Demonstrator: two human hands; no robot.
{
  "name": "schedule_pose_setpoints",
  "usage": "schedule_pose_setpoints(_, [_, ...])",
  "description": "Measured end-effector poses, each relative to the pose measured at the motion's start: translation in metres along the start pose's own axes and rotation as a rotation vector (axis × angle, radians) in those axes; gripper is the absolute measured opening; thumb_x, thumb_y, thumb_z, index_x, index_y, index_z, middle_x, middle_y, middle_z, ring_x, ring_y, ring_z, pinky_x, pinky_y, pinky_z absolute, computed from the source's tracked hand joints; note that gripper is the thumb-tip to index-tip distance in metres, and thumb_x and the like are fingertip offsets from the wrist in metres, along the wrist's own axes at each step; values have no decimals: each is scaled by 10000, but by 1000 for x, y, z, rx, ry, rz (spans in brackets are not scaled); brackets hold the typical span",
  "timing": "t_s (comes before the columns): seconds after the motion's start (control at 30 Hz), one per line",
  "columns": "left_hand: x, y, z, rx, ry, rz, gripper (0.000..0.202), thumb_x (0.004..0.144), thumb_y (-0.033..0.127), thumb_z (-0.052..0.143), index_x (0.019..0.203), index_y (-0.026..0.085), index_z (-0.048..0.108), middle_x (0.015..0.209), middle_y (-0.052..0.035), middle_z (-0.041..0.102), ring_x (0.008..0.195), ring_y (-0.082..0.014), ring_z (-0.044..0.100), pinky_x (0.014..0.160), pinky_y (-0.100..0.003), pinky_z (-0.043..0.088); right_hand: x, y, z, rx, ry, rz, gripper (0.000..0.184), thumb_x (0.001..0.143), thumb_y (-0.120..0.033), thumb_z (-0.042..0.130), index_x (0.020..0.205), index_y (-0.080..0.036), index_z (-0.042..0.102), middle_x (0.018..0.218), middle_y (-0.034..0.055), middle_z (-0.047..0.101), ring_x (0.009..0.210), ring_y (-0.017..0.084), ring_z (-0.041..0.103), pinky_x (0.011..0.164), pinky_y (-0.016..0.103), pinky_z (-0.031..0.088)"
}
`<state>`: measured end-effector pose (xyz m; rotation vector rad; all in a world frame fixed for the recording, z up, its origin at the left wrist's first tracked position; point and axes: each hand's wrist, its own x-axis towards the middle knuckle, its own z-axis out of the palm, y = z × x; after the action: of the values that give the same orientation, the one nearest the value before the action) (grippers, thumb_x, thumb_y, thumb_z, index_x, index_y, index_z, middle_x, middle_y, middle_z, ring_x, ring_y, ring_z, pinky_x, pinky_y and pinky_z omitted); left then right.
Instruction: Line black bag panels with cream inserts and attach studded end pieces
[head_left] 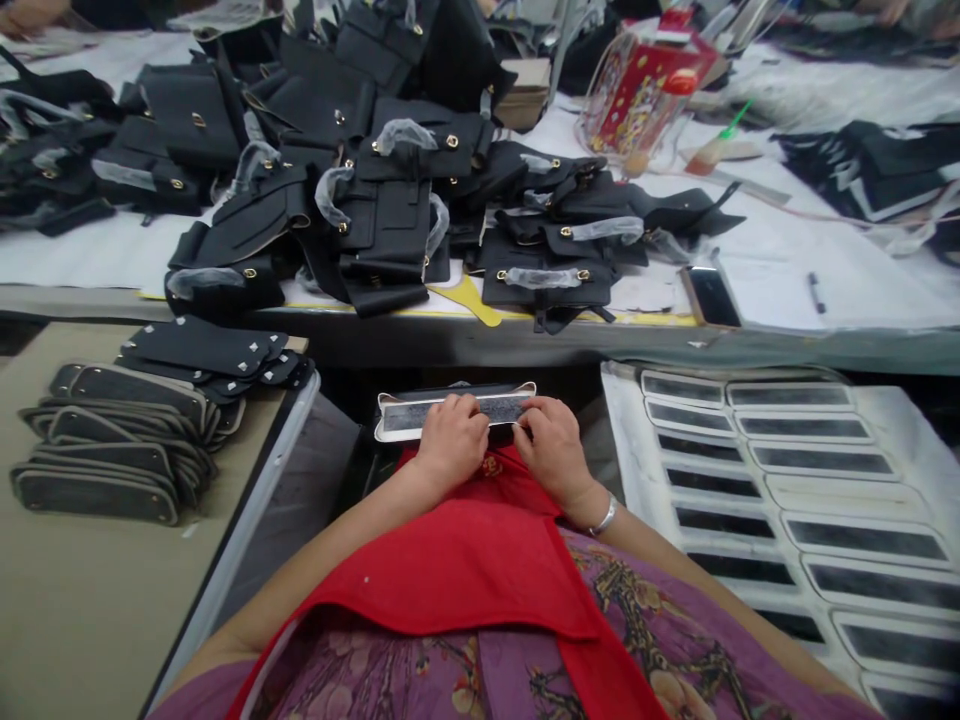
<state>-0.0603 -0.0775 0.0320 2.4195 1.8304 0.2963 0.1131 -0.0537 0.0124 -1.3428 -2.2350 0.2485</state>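
Just beyond my lap lies a long bag panel (405, 416) with a pale border and a dark grey strip along its middle, resting on a black piece that is mostly hidden. My left hand (453, 442) is closed over the middle of the panel, with curled fingers on the strip. At the panel's right end my right hand (553, 448) pinches the edge between thumb and fingers. Both hands partly cover the panel. To the right, a pale board (825, 492) carries rows of similar white-edged dark panels (847, 460).
Stacked dark panels (112, 430) lie on a brown board (67, 590) at left. Across the front bench (795, 300) are piled black handbags (375, 220) with plastic-wrapped handles, a yellow tool (469, 298), a phone (712, 296) and a green-tipped bottle (712, 150).
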Motion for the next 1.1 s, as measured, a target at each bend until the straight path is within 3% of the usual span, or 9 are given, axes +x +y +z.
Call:
schedule_pose_setpoints(0.1, [6, 1, -4, 18, -67, -52, 188, 854, 302, 476, 825, 179, 616, 961, -93, 573, 918, -259, 503, 731, -394, 426, -3, 8, 0, 21, 28, 239, 261, 758, -402, 602, 862, -173, 533, 985, 129, 572, 927, 250, 513, 804, 375, 416])
schedule_pose_setpoints(0.23, [11, -2, -4, -62, -192, -77, 135, 846, 271, 484, 863, 175, 577, 934, -94, 563, 896, -250, 509, 748, -387, 426, -5, 22, 0, 349, -331, 693, 396, 697, -549, 627, 634, -188, 478, 570, -1, 513, 517, 131, 457, 486, 259, 341])
schedule_pose_setpoints(0.33, [14, -6, -5, -116, -212, -104, 124, 828, 264, 519, 911, 177, 549, 934, -83, 567, 888, -240, 513, 758, -379, 426, 2, 19, -2, 803, -569, 989, 383, 801, -475, 558, 590, -163, 486, 485, -27, 491, 391, 74, 420, 389, 208, 276])
schedule_pose_setpoints(0.4, [15, -9, -5, -130, -225, -94, 108, 826, 263, 526, 896, 185, 551, 927, -73, 571, 876, -233, 515, 749, -369, 427, 8, 10, -5, 1054, -650, 1188, 320, 855, -394, 524, 669, -134, 550, 529, -7, 562, 396, 68, 489, 384, 178, 325])
schedule_pose_setpoints(0.5, [17, -13, -5, -140, -251, -63, 93, 838, 265, 509, 841, 195, 570, 904, -65, 575, 872, -228, 514, 740, -358, 427, 16, -7, -9, 1234, -669, 1399, 267, 888, -311, 503, 752, -103, 602, 597, 35, 638, 467, 84, 586, 451, 177, 444])
schedule_pose_setpoints(0.63, [22, -17, -3, -174, -268, -57, 101, 835, 268, 515, 824, 192, 580, 880, -57, 582, 861, -224, 507, 735, -354, 428, 23, -26, 0, 1296, -602, 1464, 276, 899, -307, 493, 762, -98, 610, 624, 59, 670, 497, 100, 615, 492, 202, 494])
schedule_pose_setpoints(0.77, [24, -28, -4, -226, -281, -43, 81, 826, 246, 521, 825, 186, 576, 869, -48, 579, 849, -213, 503, 746, -344, 432, 27, -39, 15, 1296, -660, 1422, 311, 912, -331, 462, 759, -107, 613, 634, 72, 680, 487, 95, 609, 476, 186, 478])
schedule_pose_setpoints(0.9, [13, -54, -12, -253, -265, -26, 124, 793, 253, 573, 898, 188, 556, 942, -48, 557, 893, -207, 497, 781, -342, 429, 30, -48, 25, 1280, -635, 1391, 298, 915, -308, 456, 770, -112, 628, 697, 74, 694, 503, 89, 617, 482, 181, 473])
schedule_pose_setpoints(1.1, [-6, -88, -20, -232, -283, -76, 96, 808, 282, 564, 824, 190, 587, 884, -43, 574, 855, -207, 497, 778, -357, 420, 37, -63, 37, 1217, -608, 1377, 276, 903, -312, 476, 774, -119, 625, 743, 82, 703, 490, 86, 605, 468, 185, 460])
